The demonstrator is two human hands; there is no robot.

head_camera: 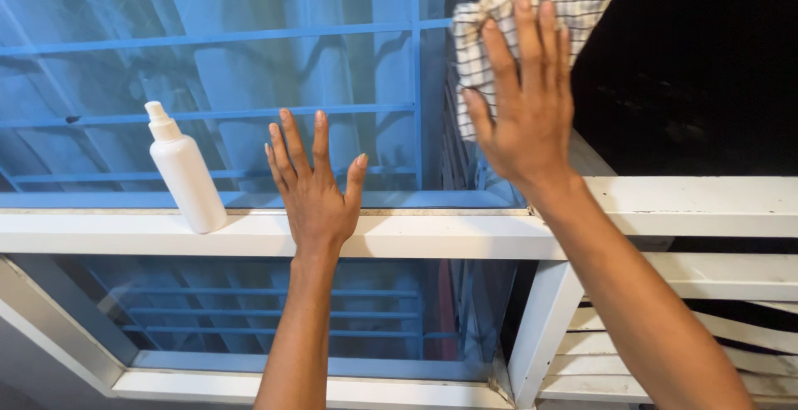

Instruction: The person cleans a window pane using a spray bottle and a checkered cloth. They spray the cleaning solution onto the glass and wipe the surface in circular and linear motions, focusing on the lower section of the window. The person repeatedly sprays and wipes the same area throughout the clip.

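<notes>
Spray bottle (184, 177) on the sill (416, 235) at left; apparently free ledge rightward.

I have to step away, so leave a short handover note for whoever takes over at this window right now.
Left hand: open, flat against the window glass, holding nothing.
Right hand: pressing a checked cloth against the glass near the pane's right edge.
White spray bottle: leaning on the white window ledge, left of the left hand, untouched.
Done: cannot tell how much glass is wiped.
Left: probably the rest of the pane; the lower pane looks untouched.
</notes>
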